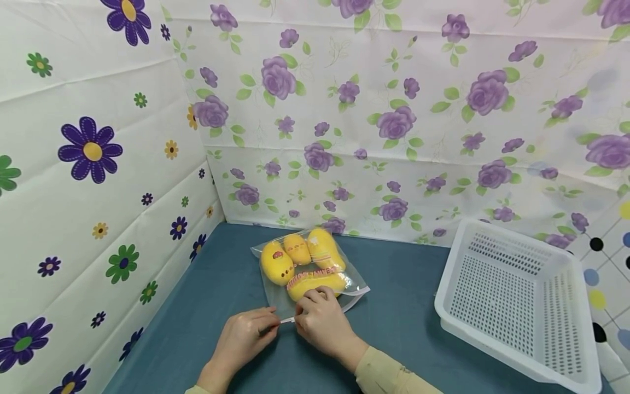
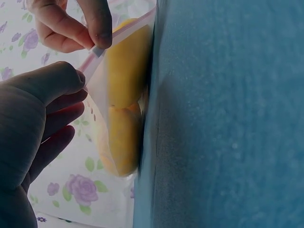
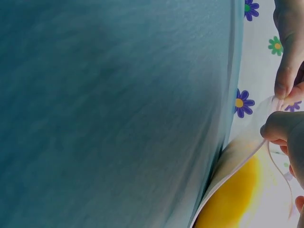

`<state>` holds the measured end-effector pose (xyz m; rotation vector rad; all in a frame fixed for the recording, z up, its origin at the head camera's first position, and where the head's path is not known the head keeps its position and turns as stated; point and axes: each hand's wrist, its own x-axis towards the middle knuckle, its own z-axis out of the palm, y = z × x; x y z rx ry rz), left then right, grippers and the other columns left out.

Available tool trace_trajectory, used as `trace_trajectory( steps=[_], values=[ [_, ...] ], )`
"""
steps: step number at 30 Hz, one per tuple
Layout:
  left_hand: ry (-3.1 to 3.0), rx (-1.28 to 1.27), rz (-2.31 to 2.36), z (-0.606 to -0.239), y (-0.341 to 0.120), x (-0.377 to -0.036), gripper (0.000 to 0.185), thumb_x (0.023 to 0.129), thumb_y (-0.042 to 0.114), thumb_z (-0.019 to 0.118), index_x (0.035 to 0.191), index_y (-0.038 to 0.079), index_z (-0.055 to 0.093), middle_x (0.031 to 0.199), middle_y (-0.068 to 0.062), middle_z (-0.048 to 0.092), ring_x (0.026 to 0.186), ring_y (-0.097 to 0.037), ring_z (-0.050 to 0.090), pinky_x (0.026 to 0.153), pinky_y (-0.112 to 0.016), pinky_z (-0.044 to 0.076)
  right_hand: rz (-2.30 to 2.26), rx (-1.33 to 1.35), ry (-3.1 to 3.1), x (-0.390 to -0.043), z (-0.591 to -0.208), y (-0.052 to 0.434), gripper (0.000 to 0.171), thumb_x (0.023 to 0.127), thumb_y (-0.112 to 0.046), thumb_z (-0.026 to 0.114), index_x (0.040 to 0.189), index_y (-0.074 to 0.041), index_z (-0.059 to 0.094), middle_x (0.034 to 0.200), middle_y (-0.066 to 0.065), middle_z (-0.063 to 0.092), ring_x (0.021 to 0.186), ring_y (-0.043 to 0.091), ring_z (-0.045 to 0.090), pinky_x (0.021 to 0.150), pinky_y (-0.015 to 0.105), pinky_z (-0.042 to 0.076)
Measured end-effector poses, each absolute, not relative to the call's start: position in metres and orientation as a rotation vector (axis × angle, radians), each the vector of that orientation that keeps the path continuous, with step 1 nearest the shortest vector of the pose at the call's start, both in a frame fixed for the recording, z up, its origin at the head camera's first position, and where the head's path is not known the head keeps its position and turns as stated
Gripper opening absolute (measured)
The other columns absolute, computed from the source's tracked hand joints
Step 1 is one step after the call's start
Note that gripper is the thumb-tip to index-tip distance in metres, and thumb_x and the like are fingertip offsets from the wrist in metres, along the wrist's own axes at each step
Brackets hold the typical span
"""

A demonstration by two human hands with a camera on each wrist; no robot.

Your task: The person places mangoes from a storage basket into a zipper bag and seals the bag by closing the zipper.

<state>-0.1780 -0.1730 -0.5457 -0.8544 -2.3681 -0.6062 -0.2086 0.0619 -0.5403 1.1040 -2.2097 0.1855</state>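
A clear zip bag lies on the table with several yellow, mango-shaped objects inside; some carry small printed faces or red lettering. My left hand pinches the near left corner of the bag's pale zip edge between thumb and fingers. Close beside it, my right hand pinches the same edge, at a small whitish slider seen in the left wrist view. To the right of my right hand, the two lips of the bag's mouth stand apart.
A white perforated plastic basket stands at the right of the blue-green table. Flowered sheets hang behind the table and along its left side.
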Motion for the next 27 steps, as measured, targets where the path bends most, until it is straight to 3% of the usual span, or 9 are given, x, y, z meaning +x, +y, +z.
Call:
trace_trajectory(
  steps=[10, 17, 27],
  values=[
    [-2.411, -0.827, -0.571, -0.543, -0.168, -0.178, 0.023, 0.073, 0.007, 0.097, 0.084, 0.021, 0.082, 0.093, 0.008, 0.08, 0.098, -0.01, 0.077, 0.074, -0.033, 0.062, 0.186, 1.069, -2.235, -0.212, -0.543, 0.073, 0.013, 0.084, -0.023, 0.086, 0.073, -0.024, 0.079, 0.088, -0.01, 0.065, 0.095, 0.015, 0.061, 0.095, 0.044, 0.049],
    [-2.476, -0.804, -0.508, -0.54, -0.156, -0.18, 0.034, 0.076, 0.01, 0.098, 0.107, 0.015, 0.085, 0.109, 0.001, 0.08, 0.092, -0.012, 0.077, 0.07, -0.033, 0.061, 0.147, 1.054, -2.204, -0.216, -0.542, 0.076, 0.008, 0.083, -0.027, 0.088, 0.08, -0.025, 0.081, 0.091, -0.008, 0.067, 0.096, 0.016, 0.062, 0.092, 0.044, 0.05],
    [-2.465, -0.804, -0.506, -0.536, -0.15, -0.181, 0.025, 0.077, 0.009, 0.097, 0.099, 0.016, 0.087, 0.103, 0.002, 0.082, 0.1, -0.012, 0.077, 0.074, -0.034, 0.062, 0.098, 1.085, -2.24, -0.217, -0.543, 0.069, 0.01, 0.085, -0.036, 0.09, 0.089, -0.029, 0.085, 0.093, -0.01, 0.068, 0.097, 0.015, 0.06, 0.093, 0.044, 0.049]
  ],
)
